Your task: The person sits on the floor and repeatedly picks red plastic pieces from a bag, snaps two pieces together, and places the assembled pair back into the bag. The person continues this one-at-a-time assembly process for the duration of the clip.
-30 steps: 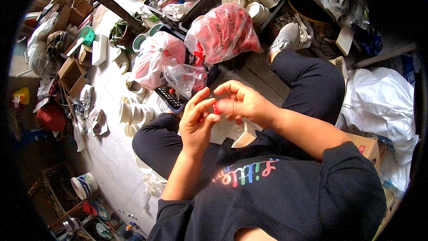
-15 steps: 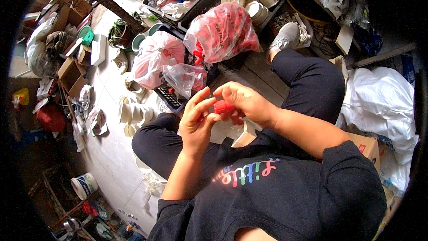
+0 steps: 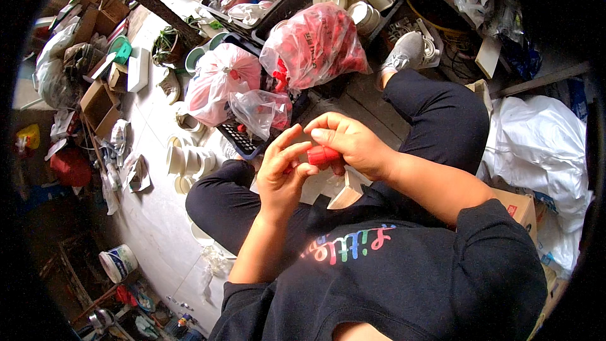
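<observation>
A small red plastic piece [image 3: 321, 155], short and roughly cylindrical like a cap, is held between the thumb and fingers of my right hand [image 3: 358, 149]. Close to its left end is the thumb tip of my left hand [image 3: 279, 170]; whether they touch is hard to tell. My left fingers are curled, and a bit of red shows between them, mostly hidden, so its kind cannot be made out. Below the hands a wooden-edged piece [image 3: 346, 196] rests in my lap. Beyond them stands a black crate [image 3: 238, 141] under plastic bags with red pieces.
A large clear bag of red parts [image 3: 319, 41] and a pinkish bag [image 3: 224, 82] lie ahead. White pipe fittings [image 3: 361, 14] fill a black tub; more fittings [image 3: 189, 158] stand on the floor at left. A white sack [image 3: 536, 145] and a cardboard box [image 3: 514, 208] are at right.
The red piece in my right hand has turned and shifted slightly right, showing more of its rounded side. My right thumb has moved onto it; my left hand has barely moved.
</observation>
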`<action>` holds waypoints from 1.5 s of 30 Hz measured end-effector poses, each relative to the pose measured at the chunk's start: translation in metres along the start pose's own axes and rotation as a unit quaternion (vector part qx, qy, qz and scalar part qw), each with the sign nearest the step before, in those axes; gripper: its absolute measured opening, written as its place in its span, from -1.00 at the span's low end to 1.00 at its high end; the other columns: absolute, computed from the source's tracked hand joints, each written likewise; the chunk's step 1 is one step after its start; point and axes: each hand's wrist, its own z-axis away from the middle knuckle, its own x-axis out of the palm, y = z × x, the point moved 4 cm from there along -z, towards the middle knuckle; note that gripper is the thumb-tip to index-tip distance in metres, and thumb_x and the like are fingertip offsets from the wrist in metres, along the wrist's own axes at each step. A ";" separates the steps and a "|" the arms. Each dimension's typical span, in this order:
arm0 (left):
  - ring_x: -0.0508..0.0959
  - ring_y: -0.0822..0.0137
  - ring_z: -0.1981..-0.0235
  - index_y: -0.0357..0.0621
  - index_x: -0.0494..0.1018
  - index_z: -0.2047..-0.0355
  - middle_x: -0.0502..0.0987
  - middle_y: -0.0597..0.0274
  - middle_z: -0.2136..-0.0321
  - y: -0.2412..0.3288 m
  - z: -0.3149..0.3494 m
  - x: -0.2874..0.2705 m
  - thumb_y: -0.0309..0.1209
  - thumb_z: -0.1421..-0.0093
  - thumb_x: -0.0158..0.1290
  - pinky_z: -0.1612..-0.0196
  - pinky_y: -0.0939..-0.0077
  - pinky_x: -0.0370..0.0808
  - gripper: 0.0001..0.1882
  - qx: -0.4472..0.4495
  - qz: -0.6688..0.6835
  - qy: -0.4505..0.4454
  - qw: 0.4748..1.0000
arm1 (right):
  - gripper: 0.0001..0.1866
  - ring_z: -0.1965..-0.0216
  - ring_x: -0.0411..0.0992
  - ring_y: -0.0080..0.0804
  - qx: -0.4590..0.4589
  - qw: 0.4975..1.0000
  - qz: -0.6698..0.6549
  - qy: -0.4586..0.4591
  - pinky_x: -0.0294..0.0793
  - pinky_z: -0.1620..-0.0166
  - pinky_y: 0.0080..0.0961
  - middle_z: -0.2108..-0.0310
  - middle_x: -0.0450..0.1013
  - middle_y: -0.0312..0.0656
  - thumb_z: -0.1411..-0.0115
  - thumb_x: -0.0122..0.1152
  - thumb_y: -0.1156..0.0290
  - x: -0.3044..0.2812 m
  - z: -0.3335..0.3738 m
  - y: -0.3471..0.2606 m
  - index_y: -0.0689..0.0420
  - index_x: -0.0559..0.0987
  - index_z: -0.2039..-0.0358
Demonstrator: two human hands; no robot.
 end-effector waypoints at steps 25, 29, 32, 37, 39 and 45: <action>0.45 0.10 0.13 -0.11 0.37 0.17 0.47 0.03 0.21 -0.247 -0.176 -0.044 -0.09 0.02 0.06 0.10 0.25 0.36 -0.54 -0.377 -0.369 -0.106 0.843 | -0.18 0.26 0.43 0.00 0.127 0.668 0.730 0.061 0.37 0.17 -0.16 0.26 0.43 0.10 0.01 -0.05 0.32 -0.054 -0.237 0.066 0.03 -0.22 -0.21; 0.45 0.06 0.13 -0.07 0.42 0.23 0.47 0.02 0.21 -0.271 -0.191 -0.039 -0.15 -0.05 -0.07 0.10 0.22 0.37 -0.65 -0.383 -0.379 -0.142 0.830 | -0.61 0.29 0.44 0.04 0.096 0.729 0.630 0.249 0.39 0.19 -0.18 0.31 0.44 0.11 -0.14 -0.28 0.28 -0.093 -0.261 0.070 0.20 0.37 0.10; 0.46 0.04 0.17 -0.12 0.45 0.28 0.47 -0.02 0.23 -0.265 -0.200 -0.040 -0.23 -0.07 -0.16 0.11 0.20 0.38 -0.68 -0.347 -0.397 -0.160 0.835 | -0.69 0.34 0.45 -0.01 0.102 0.701 0.696 0.117 0.41 0.27 -0.17 0.43 0.44 0.14 -0.10 -0.20 0.30 -0.119 -0.262 0.068 0.26 0.45 0.38; 0.47 0.05 0.17 -0.17 0.46 0.26 0.47 -0.06 0.24 -0.272 -0.218 -0.054 -0.23 -0.05 -0.13 0.12 0.22 0.39 -0.65 -0.308 -0.415 -0.183 0.837 | -0.79 0.42 0.43 -0.01 0.010 0.625 0.780 -0.021 0.41 0.31 -0.17 0.52 0.43 0.05 0.06 -0.02 0.37 -0.089 -0.232 0.014 0.26 0.40 0.45; 0.47 0.04 0.17 -0.19 0.47 0.28 0.48 -0.07 0.26 -0.272 -0.229 -0.052 -0.24 -0.04 -0.13 0.11 0.23 0.38 -0.65 -0.290 -0.412 -0.190 0.843 | -0.78 0.42 0.43 -0.02 -0.015 0.633 0.774 -0.028 0.40 0.31 -0.18 0.52 0.42 0.04 0.06 -0.01 0.35 -0.092 -0.229 0.006 0.24 0.39 0.45; 0.48 0.01 0.21 -0.21 0.49 0.33 0.48 -0.10 0.30 -0.248 -0.258 -0.054 -0.24 0.00 -0.11 0.12 0.24 0.38 -0.66 -0.264 -0.416 -0.195 0.848 | -0.74 0.37 0.42 0.00 -0.073 0.664 0.742 -0.057 0.39 0.25 -0.17 0.46 0.43 0.04 0.10 0.01 0.32 -0.090 -0.218 -0.028 0.24 0.42 0.43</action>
